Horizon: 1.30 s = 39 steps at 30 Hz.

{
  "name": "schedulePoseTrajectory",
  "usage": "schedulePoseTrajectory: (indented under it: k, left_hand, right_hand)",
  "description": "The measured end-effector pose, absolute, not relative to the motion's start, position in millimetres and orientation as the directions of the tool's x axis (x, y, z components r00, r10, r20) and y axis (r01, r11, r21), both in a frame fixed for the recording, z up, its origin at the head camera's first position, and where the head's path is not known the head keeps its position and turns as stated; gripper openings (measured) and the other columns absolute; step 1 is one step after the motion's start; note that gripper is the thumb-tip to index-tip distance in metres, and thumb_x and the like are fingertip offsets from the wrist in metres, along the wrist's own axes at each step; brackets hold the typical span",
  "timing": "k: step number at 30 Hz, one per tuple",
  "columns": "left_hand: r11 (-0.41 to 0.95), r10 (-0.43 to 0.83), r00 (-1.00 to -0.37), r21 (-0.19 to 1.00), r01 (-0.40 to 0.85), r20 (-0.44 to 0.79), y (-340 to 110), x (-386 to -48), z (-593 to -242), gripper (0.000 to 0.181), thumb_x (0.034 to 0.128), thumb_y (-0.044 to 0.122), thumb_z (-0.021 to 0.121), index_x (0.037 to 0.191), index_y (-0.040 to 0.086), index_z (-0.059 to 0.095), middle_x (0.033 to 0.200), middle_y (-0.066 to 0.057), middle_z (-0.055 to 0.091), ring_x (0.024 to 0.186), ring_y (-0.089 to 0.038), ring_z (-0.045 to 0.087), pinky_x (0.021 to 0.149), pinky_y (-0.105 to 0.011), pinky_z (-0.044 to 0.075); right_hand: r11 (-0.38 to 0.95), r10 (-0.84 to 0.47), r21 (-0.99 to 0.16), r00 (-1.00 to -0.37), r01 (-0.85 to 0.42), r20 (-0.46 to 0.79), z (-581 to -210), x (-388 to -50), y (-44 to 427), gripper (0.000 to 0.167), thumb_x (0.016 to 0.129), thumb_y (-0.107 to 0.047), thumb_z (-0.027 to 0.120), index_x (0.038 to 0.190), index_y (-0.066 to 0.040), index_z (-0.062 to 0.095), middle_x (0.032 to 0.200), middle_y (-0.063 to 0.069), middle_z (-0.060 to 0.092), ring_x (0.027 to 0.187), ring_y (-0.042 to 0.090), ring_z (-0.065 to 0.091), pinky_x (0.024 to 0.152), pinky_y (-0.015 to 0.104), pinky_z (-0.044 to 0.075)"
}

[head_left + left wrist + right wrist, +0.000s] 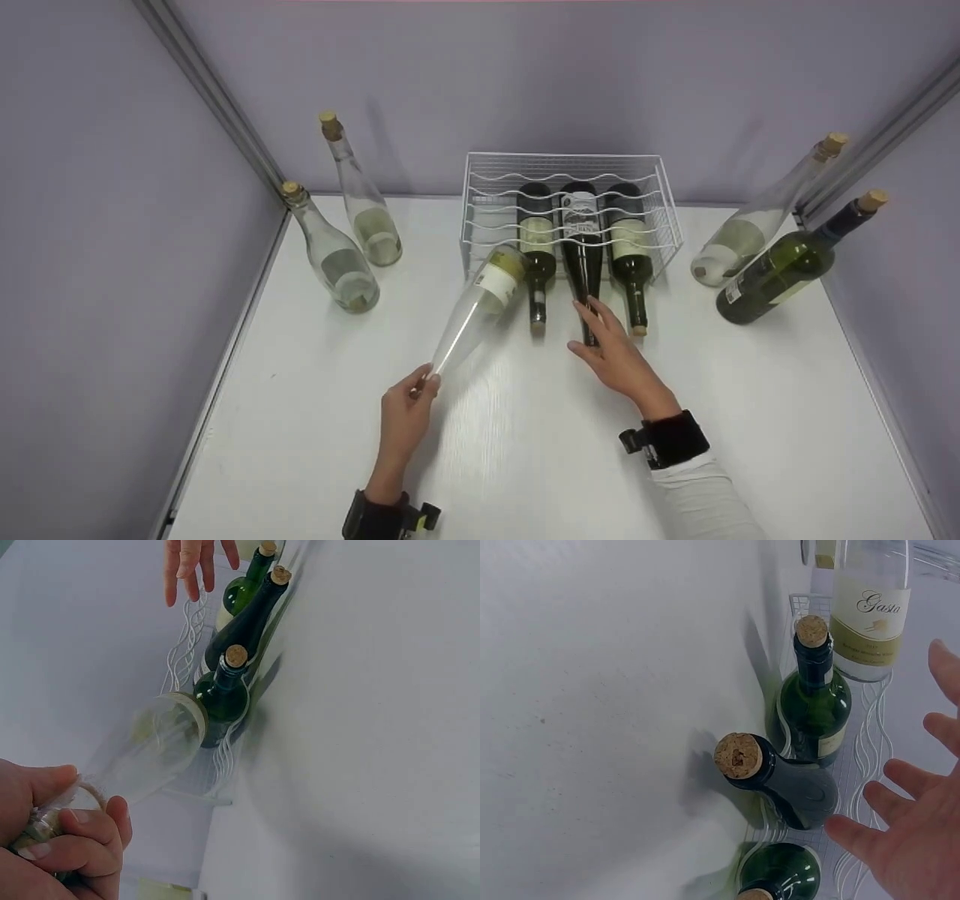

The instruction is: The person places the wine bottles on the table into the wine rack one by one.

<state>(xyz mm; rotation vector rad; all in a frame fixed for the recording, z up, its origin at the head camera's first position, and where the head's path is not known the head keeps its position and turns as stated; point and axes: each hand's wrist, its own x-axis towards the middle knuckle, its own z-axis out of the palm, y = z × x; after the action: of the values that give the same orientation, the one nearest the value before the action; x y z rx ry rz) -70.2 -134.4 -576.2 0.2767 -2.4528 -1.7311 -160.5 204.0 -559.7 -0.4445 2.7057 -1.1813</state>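
My left hand point(405, 412) grips a clear glass bottle point(476, 307) by its neck, and the hand hides its mouth. The bottle slants up and right, its labelled base at the front left of a white wire rack point(480, 244). Two green bottles point(631, 266) and one dark bottle point(582, 259) lie in the rack, corked necks toward me. In the left wrist view the clear base overlaps the nearest green bottle point(221, 701); contact is unclear. Fingers spread, my right hand point(619, 360) hovers by the dark bottle's neck; I cannot tell whether a fingertip touches it.
Two clear corked bottles point(341, 266) point(371, 214) stand at the left of the white table point(510, 457). On the right stand another clear bottle point(757, 217) and a green bottle point(784, 274). Grey walls point(420, 82) enclose the back and both sides.
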Motion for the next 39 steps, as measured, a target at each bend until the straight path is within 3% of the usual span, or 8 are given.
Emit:
schedulePoseTrajectory:
  k: [2, 9, 17, 22, 25, 29, 39]
  left_hand:
    - [0.322, -0.224, -0.975, 0.942, -0.09, -0.017, -133, -71, -579, 0.038, 0.0978, 0.022, 0.063, 0.124, -0.006, 0.063, 0.088, -0.007, 0.067, 0.082, -0.031, 0.068, 0.061, -0.025, 0.051]
    - [0.337, -0.22, -0.974, 0.934, -0.121, -0.047, -124, -76, -586, 0.037, 0.1004, 0.022, 0.058, 0.128, -0.003, 0.058, 0.088, -0.006, 0.062, 0.072, -0.016, 0.056, 0.06, -0.025, 0.045]
    - [0.282, -0.227, -0.97, 0.948, -0.148, -0.084, -106, -89, -593, 0.037, 0.1025, 0.022, 0.052, 0.13, -0.003, 0.054, 0.09, -0.008, 0.059, 0.077, -0.02, 0.057, 0.067, -0.033, 0.048]
    - [0.271, -0.239, -0.966, 0.949, -0.16, -0.095, -92, -101, -595, 0.039, 0.1037, 0.025, 0.049, 0.131, -0.003, 0.053, 0.093, -0.009, 0.06, 0.081, -0.021, 0.057, 0.069, -0.034, 0.048]
    - [0.253, -0.25, -0.964, 0.955, -0.157, -0.092, -85, -108, -597, 0.037, 0.1039, 0.024, 0.048, 0.13, -0.003, 0.053, 0.093, -0.008, 0.06, 0.08, -0.021, 0.058, 0.069, -0.033, 0.049]
    - [0.21, -0.26, -0.962, 0.968, -0.137, -0.08, -77, -116, -597, 0.035, 0.1035, 0.021, 0.049, 0.128, -0.003, 0.054, 0.09, -0.009, 0.06, 0.078, -0.022, 0.058, 0.068, -0.034, 0.049]
    - [0.159, -0.276, -0.957, 0.978, -0.135, -0.087, -65, -135, -600, 0.036, 0.1044, 0.021, 0.048, 0.129, -0.004, 0.052, 0.094, -0.016, 0.062, 0.081, -0.025, 0.061, 0.069, -0.032, 0.05]
  right_hand:
    - [0.636, -0.333, -0.747, -0.942, -0.194, -0.039, -560, -160, 203, 0.07, 0.098, -0.036, 0.06, 0.157, -0.025, 0.024, 0.162, 0.012, 0.009, 0.125, 0.04, 0.05, 0.09, 0.046, 0.051]
    - [0.632, -0.344, -0.751, -0.938, -0.192, -0.05, -562, -161, 202, 0.071, 0.098, -0.038, 0.059, 0.158, -0.023, 0.023, 0.162, 0.013, 0.007, 0.119, 0.04, 0.056, 0.091, 0.046, 0.051]
    - [0.644, -0.344, -0.739, -0.938, -0.199, -0.047, -564, -159, 201, 0.07, 0.098, -0.041, 0.058, 0.158, -0.027, 0.023, 0.162, 0.012, 0.008, 0.116, 0.04, 0.058, 0.092, 0.049, 0.05]
    - [0.651, -0.357, -0.728, -0.933, -0.214, -0.045, -565, -158, 197, 0.069, 0.098, -0.042, 0.057, 0.157, -0.025, 0.025, 0.162, 0.012, 0.01, 0.137, 0.038, 0.036, 0.095, 0.05, 0.047]
    - [0.661, -0.366, -0.713, -0.93, -0.233, -0.036, -567, -158, 194, 0.068, 0.099, -0.041, 0.058, 0.157, -0.025, 0.026, 0.162, 0.013, 0.012, 0.145, 0.036, 0.021, 0.103, 0.053, 0.04]
    - [0.668, -0.373, -0.697, -0.928, -0.259, -0.012, -569, -158, 190, 0.068, 0.098, -0.039, 0.059, 0.157, -0.024, 0.027, 0.161, 0.014, 0.015, 0.145, 0.036, 0.019, 0.109, 0.056, 0.03]
    - [0.667, -0.386, -0.689, -0.922, -0.285, 0.008, -576, -158, 184, 0.068, 0.098, -0.037, 0.061, 0.156, -0.02, 0.029, 0.16, 0.016, 0.018, 0.145, 0.035, 0.018, 0.11, 0.056, 0.028]
